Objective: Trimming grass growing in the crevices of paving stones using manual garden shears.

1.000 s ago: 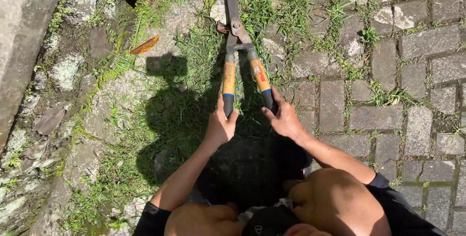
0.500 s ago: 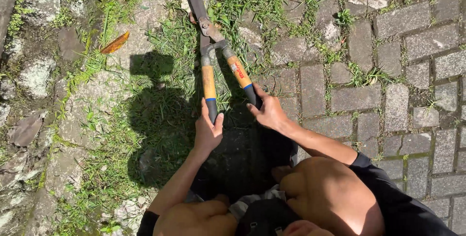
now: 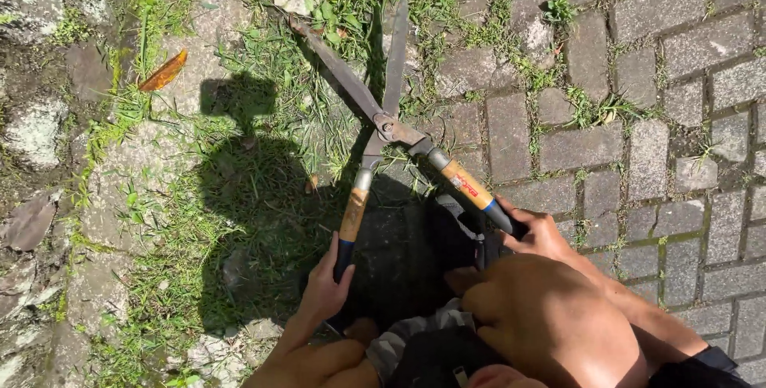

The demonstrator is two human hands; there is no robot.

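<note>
Both hands grip the hedge shears [image 3: 383, 120] firmly: the left hand [image 3: 323, 292] is closed around the left handle, the right hand [image 3: 542, 232] around the right handle. Half a second ago the blades were shut; now the handles are pulled apart and the blades stand open over the grass [image 3: 319, 108], beside the paving bricks [image 3: 638, 116], ready for a new cut.

the left grip [image 3: 325, 291] closes on the end of the left handle [image 3: 351, 220] of the hedge shears [image 3: 385, 126]; the right grip [image 3: 541, 235] closes on the end of the right handle [image 3: 471, 190], well apart from the left grip. the pivot lies ahead of and between both grips. the spread blades [image 3: 363, 77] lie beyond it over grass [image 3: 263, 188]. a dry leaf [image 3: 163, 72] lies far ahead-left of the left grip. paving bricks [image 3: 654, 100] spread to the right of the right grip.
</note>
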